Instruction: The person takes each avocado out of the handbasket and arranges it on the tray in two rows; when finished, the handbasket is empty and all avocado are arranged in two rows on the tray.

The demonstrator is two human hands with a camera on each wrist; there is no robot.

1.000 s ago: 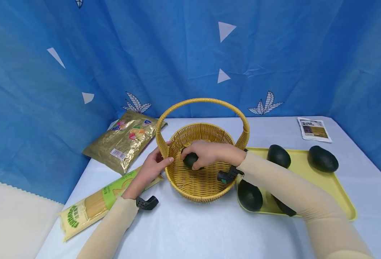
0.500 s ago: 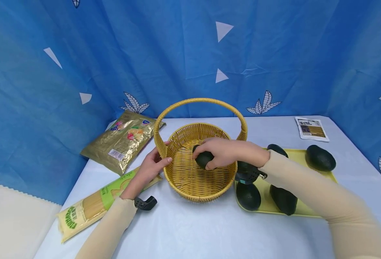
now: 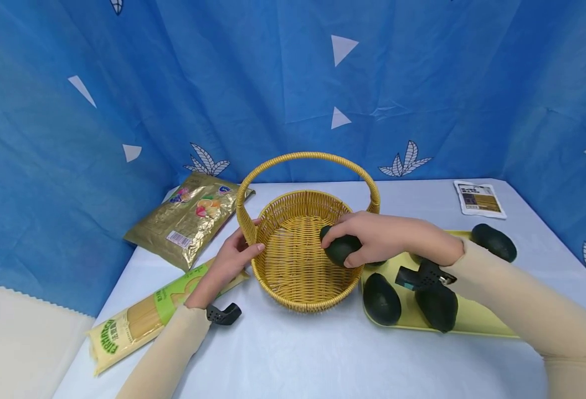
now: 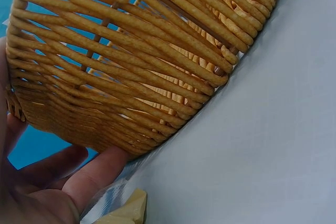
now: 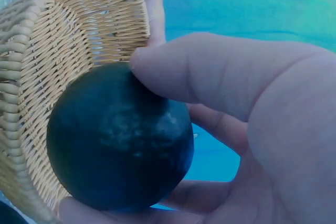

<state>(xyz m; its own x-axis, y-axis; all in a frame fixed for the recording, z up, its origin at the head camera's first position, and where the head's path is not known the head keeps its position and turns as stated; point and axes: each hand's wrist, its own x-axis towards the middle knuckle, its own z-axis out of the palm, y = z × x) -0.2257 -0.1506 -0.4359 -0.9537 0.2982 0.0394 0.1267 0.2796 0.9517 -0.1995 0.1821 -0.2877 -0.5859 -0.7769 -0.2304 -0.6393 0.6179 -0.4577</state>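
A yellow woven basket with a tall arched handle stands mid-table, its inside bare where visible. At its left side, my left hand grips the rim by the handle's foot, thumb over the edge; the left wrist view shows fingers against the outer weave. My right hand holds a dark green avocado between thumb and fingers, over the right part of the basket near the rim. Up close in the right wrist view, this avocado is smooth and round, with the basket behind it.
Right of the basket lies a yellow tray bearing more avocados, partly hidden by the right arm. A white pouch lies at the back right. On the left are a gold bag and a pack of noodles.
My right hand has lifted the avocado from the basket's middle and carried it right, toward the rim. My left hand keeps its hold on the basket.
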